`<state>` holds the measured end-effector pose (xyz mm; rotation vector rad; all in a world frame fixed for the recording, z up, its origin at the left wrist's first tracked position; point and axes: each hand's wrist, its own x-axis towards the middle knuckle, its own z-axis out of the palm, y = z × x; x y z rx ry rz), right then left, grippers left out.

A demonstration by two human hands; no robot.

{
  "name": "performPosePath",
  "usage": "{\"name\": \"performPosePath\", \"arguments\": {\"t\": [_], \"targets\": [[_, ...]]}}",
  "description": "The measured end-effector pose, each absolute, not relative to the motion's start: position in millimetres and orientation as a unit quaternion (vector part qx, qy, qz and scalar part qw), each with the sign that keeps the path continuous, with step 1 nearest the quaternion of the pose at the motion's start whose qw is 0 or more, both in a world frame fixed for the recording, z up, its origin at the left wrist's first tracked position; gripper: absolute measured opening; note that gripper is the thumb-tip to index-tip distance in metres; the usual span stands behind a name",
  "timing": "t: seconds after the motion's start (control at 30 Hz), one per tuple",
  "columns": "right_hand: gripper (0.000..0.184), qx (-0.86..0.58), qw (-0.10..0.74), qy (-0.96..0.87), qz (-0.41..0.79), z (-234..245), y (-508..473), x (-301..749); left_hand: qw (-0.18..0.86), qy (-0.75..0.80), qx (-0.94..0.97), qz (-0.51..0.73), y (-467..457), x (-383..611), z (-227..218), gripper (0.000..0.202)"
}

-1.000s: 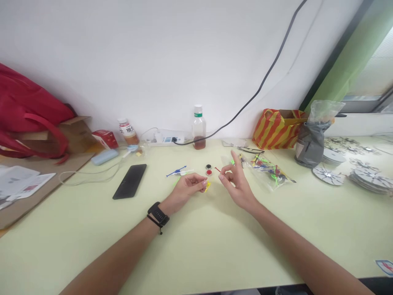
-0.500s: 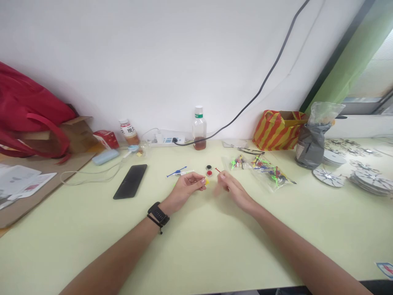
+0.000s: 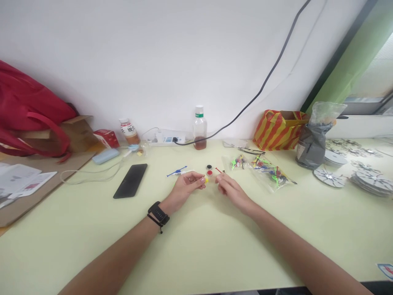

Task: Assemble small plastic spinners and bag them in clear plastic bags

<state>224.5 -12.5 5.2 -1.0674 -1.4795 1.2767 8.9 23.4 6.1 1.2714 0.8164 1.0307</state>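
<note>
My left hand (image 3: 188, 186), with a black watch (image 3: 158, 213) at the wrist, is closed in a pinch. A small yellow piece (image 3: 206, 180) shows right at its fingertips; whether it is held or lies just behind them I cannot tell. Opposite, my right hand (image 3: 232, 190) has its fingers curled together, and what they hold is hidden. A thin red plastic stick (image 3: 218, 170) shows just beyond the right fingers. Between and behind the hands sit a small round red piece (image 3: 209, 173) and a black one (image 3: 209, 167). To the left lies a blue plastic stick (image 3: 177, 171).
Clear bags of colourful plastic parts (image 3: 274, 177) lie to the right, near stacked slotted discs (image 3: 373, 180). A phone (image 3: 130, 181) lies left. A bottle (image 3: 200, 129), a power strip (image 3: 166, 138) and a striped bag (image 3: 278, 130) stand along the wall.
My right hand has shifted slightly left, closer to my left hand, and its blurred lower fingers are now sharper. My left hand stays almost still.
</note>
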Motion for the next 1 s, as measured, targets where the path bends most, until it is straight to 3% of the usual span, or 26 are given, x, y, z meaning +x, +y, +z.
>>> {"name": "performPosePath", "arguments": {"t": [0.07,0.13,0.33,0.6,0.8,1.0], "targets": [[0.067,-0.411,0.418,-0.592,0.553,7.2,-11.5,225.4,0.609,0.358,0.541,0.456,23.1,9.9,7.8,0.031],[0.072,-0.398,0.432,-0.584,0.561,9.3,-10.0,227.2,0.611,0.361,0.535,0.458,22.9,10.4,8.6,0.031],[0.056,-0.453,0.445,-0.593,0.494,7.9,-4.8,233.8,0.649,0.345,0.496,0.462,26.2,7.0,5.6,0.027],[0.018,-0.527,0.42,-0.731,0.11,-13.8,13.1,252.9,0.7,0.325,0.378,0.511,32.3,2.9,10.8,0.024],[0.028,-0.539,0.361,-0.759,0.057,-22.7,15.7,259.8,0.718,0.315,0.345,0.515,31.4,2.2,14.9,0.017],[0.028,-0.542,0.303,-0.783,0.03,-27.3,14.7,261.4,0.711,0.323,0.345,0.52,32.4,0.8,15.3,0.028]]}}
